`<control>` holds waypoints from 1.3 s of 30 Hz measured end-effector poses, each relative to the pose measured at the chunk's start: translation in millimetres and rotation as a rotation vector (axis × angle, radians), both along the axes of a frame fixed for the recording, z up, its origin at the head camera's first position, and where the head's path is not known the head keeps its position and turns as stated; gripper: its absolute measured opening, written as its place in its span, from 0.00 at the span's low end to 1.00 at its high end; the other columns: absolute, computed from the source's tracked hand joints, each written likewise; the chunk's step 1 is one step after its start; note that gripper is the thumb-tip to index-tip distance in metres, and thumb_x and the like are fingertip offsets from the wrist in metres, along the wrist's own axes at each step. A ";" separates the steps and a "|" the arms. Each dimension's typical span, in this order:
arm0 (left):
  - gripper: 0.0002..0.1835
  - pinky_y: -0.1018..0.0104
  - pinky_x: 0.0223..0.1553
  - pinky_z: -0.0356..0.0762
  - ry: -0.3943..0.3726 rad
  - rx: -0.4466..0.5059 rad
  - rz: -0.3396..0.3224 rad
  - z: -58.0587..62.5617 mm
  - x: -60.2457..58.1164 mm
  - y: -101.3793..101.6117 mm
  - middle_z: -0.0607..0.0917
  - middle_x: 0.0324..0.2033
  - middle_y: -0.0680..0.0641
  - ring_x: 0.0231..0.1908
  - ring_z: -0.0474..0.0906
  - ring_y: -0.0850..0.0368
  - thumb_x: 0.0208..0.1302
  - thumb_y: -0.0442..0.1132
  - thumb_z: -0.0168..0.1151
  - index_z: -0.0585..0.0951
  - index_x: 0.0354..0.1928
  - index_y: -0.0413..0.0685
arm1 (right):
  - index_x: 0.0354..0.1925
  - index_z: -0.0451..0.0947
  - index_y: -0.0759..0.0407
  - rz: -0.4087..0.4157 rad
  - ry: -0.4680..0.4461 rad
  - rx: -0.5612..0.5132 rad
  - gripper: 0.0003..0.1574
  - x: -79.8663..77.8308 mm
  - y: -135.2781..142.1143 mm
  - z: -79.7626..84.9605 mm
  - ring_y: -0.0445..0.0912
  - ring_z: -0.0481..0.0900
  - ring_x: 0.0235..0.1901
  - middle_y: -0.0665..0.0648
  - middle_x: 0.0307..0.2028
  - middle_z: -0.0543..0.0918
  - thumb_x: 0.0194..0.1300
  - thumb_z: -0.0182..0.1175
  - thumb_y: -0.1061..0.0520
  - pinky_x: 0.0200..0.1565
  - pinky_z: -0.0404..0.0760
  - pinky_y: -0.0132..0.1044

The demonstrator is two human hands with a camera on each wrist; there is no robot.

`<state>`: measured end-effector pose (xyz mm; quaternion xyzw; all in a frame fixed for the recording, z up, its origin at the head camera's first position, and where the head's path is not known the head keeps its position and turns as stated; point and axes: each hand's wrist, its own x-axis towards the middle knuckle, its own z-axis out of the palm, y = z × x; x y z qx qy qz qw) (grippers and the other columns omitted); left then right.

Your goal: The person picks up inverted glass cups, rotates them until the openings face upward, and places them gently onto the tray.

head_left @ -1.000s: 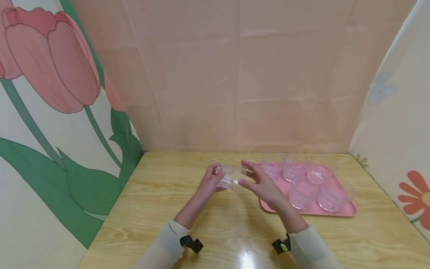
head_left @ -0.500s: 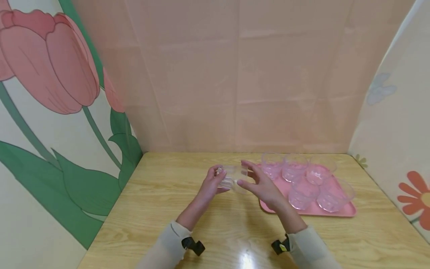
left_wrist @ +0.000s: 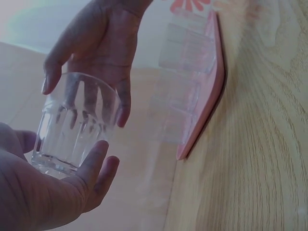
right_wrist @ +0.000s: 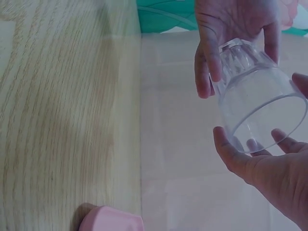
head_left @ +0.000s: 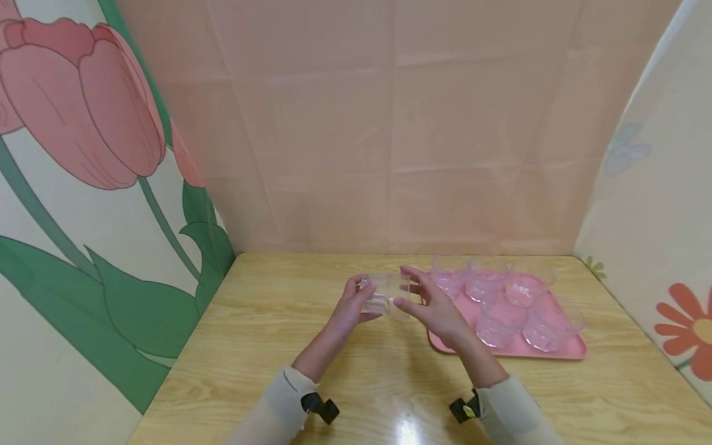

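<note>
A clear glass [head_left: 387,295] with a fluted lower part lies tilted on its side in the air above the table. My left hand [head_left: 349,304] grips its base end, thumb on one side and fingers on the other. At the wide mouth, my right hand [head_left: 435,306] holds the rim between spread thumb and fingers. In the left wrist view the glass [left_wrist: 74,122] shows its ridges between both hands. The right wrist view looks into the open mouth of the glass [right_wrist: 260,101], which has nothing visible inside.
A pink tray [head_left: 564,353] on the right of the wooden table [head_left: 267,321] bears several similar clear glasses [head_left: 500,321], standing upright. A pink cloth backdrop [head_left: 389,154] rises behind the table, with flower-painted panels on both sides.
Both hands keep their hold on the glass, which has shifted only very slightly. The view has tilted a little; the tray and its glasses stay put.
</note>
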<state>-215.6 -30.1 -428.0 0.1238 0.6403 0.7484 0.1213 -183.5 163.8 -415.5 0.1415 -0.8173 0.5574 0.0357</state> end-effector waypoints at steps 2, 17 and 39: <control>0.28 0.55 0.46 0.79 -0.004 -0.003 -0.002 0.2 0.3 -0.1 0.74 0.52 0.37 0.41 0.77 0.56 0.68 0.50 0.50 0.58 0.64 0.45 | 0.66 0.58 0.38 -0.003 0.011 0.005 0.42 0.2 -0.3 0.3 0.53 0.65 0.62 0.45 0.66 0.61 0.57 0.64 0.41 0.54 0.74 0.51; 0.31 0.54 0.49 0.77 0.013 -0.151 -0.053 4.7 -1.7 -4.9 0.63 0.62 0.40 0.54 0.71 0.44 0.67 0.54 0.51 0.60 0.65 0.45 | 0.67 0.58 0.36 -0.022 -0.018 0.112 0.42 1.4 10.0 6.6 0.58 0.64 0.62 0.53 0.66 0.62 0.57 0.63 0.38 0.51 0.75 0.54; 0.29 0.52 0.53 0.74 0.156 -0.321 -0.068 6.5 -8.1 -28.0 0.66 0.61 0.41 0.59 0.67 0.44 0.68 0.53 0.50 0.64 0.64 0.44 | 0.65 0.59 0.34 0.017 0.014 0.272 0.42 2.9 29.1 18.2 0.58 0.67 0.61 0.52 0.63 0.65 0.56 0.66 0.43 0.50 0.77 0.49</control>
